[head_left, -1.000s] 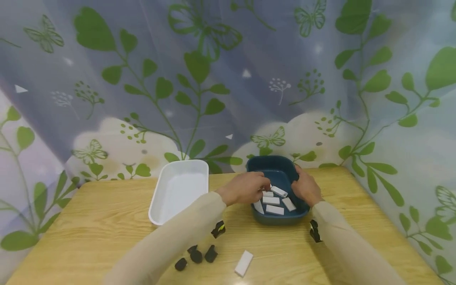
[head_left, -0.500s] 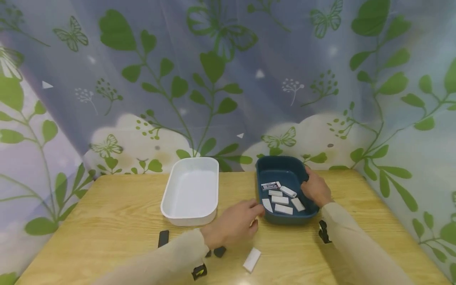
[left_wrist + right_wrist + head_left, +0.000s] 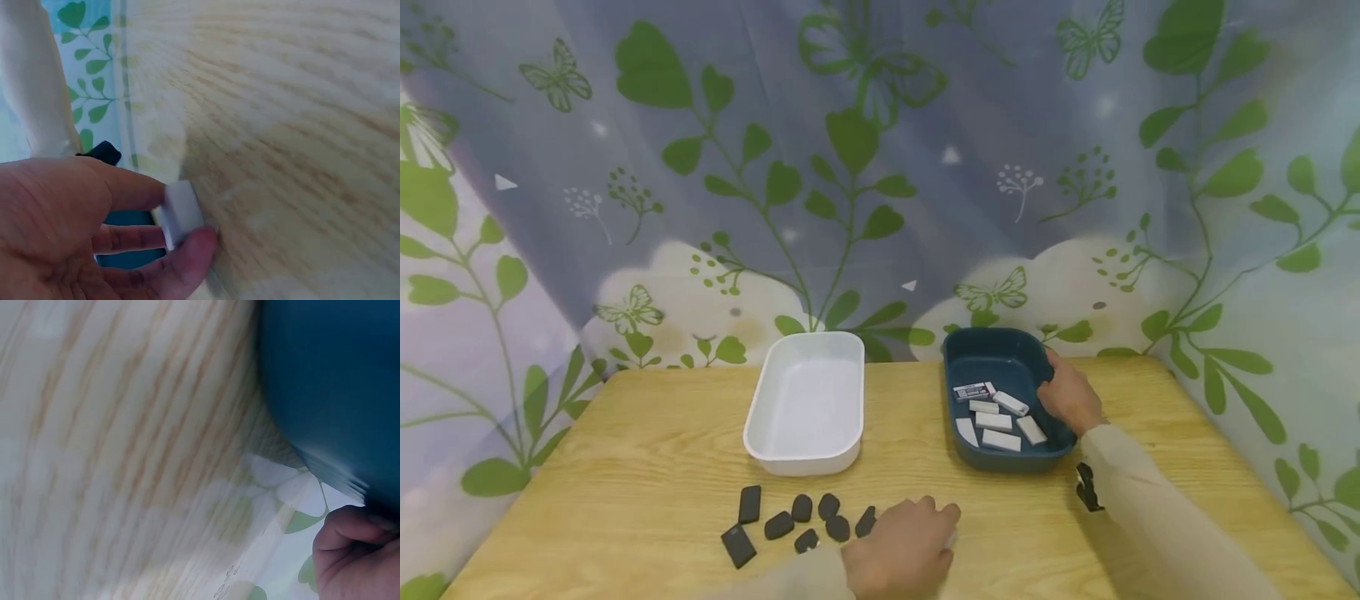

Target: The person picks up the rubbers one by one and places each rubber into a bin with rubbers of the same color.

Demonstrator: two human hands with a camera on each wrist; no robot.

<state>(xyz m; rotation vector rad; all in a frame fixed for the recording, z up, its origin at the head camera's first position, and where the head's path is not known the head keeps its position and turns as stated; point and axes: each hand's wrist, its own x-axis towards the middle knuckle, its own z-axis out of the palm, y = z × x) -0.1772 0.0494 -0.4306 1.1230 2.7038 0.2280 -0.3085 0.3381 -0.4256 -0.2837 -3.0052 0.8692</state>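
Observation:
My left hand [image 3: 904, 546] is low over the near part of the table, right of the black pieces. In the left wrist view its thumb and fingers pinch a small white eraser [image 3: 182, 211] close over the wood; the hand hides most of it in the head view. My right hand [image 3: 1071, 393] grips the right rim of a dark blue basin [image 3: 988, 460], its thumb over the edge. The right wrist view shows curled fingers [image 3: 350, 534] at the basin's wall. Several white erasers [image 3: 994, 422] lie inside it, one in a printed sleeve [image 3: 972, 392].
Left of the basin stands a white basin [image 3: 805, 465] with nothing in it. Several black pieces [image 3: 778, 525], some rounded and two rectangular [image 3: 739, 546], lie in front of it. A patterned curtain [image 3: 880, 208] hangs behind the wooden table [image 3: 625, 467].
My left hand has left the blue basin and come back toward me, down to the white eraser on the table, which it now pinches. My right hand keeps its grip on the basin's rim.

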